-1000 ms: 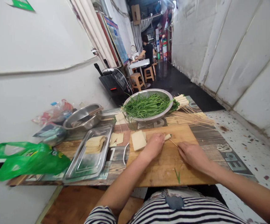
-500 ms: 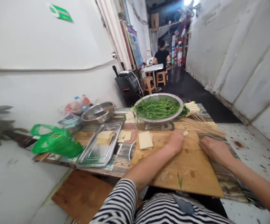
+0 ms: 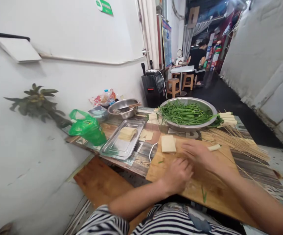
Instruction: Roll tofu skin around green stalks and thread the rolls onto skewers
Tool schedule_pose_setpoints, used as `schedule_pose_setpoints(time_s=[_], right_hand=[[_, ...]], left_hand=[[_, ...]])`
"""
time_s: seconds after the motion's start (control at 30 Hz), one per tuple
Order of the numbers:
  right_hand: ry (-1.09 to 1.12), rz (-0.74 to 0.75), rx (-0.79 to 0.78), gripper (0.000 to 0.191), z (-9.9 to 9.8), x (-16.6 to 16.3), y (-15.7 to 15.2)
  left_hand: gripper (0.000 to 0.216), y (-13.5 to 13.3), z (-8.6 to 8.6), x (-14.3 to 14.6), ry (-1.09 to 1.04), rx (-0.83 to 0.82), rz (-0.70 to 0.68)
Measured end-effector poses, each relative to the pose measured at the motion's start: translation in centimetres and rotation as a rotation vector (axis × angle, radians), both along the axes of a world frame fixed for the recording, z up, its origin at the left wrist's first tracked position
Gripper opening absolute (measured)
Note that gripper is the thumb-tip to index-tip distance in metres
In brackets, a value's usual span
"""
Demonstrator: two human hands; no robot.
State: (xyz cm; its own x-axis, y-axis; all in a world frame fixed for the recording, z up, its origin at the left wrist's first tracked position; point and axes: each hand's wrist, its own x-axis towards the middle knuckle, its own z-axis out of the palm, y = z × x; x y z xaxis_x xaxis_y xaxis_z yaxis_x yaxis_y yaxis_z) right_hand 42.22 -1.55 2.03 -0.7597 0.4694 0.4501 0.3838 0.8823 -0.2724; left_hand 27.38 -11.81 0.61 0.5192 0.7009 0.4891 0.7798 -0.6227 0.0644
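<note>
My left hand (image 3: 178,175) hovers over the near part of the wooden cutting board (image 3: 215,187), its fingers curled; whatever may lie inside them is hidden. My right hand (image 3: 197,153) reaches across the board with fingers stretched out leftward, slightly blurred, close to the small stack of square tofu-skin sheets (image 3: 168,144). Behind my right hand lies a pale roll (image 3: 214,148) with green at its end, and a thin stick runs from it toward the right. Scraps of green chive (image 3: 203,195) rest on the board.
A steel bowl (image 3: 212,122) of long chives stands behind the board, with skewered rolls (image 3: 227,118) and bamboo skewers (image 3: 239,143) to its right. Leftward are a metal tray (image 3: 117,150) with folded sheets, a smaller bowl (image 3: 124,114) and a green bag (image 3: 87,129). A person (image 3: 198,55) sits farther back.
The roll that was in my left hand now lies on the board. My left hand has drawn back toward me; my right hand has moved left from the skewers over the board. The view has turned left.
</note>
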Motion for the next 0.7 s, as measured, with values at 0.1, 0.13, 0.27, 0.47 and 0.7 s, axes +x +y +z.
schedule_pose_setpoints(time_s=[0.1, 0.13, 0.27, 0.47, 0.7], right_hand=[[-0.041, 0.110, -0.036, 0.029, -2.2, -4.2, 1.9], [-0.046, 0.123, -0.045, 0.030, -3.0, -4.9, 2.5], [-0.067, 0.128, -0.026, 0.032, -4.4, -5.5, 3.6], [-0.236, 0.094, 0.065, 0.033, -2.8, -5.5, 2.5], [-0.121, 0.086, -0.076, 0.034, -2.7, -6.2, 2.1]], left_hand=[[0.020, -1.5, -1.8, -4.3, -0.178, 0.074, 0.165], [0.020, -1.6, -2.6, -5.3, -0.231, 0.056, 0.195], [0.023, -1.6, -5.1, -7.3, -0.371, -0.068, 0.196], [0.025, -1.7, -5.7, -7.0, -0.434, -0.125, 0.196], [0.023, -1.7, -4.9, -6.9, -0.402, -0.178, 0.203]])
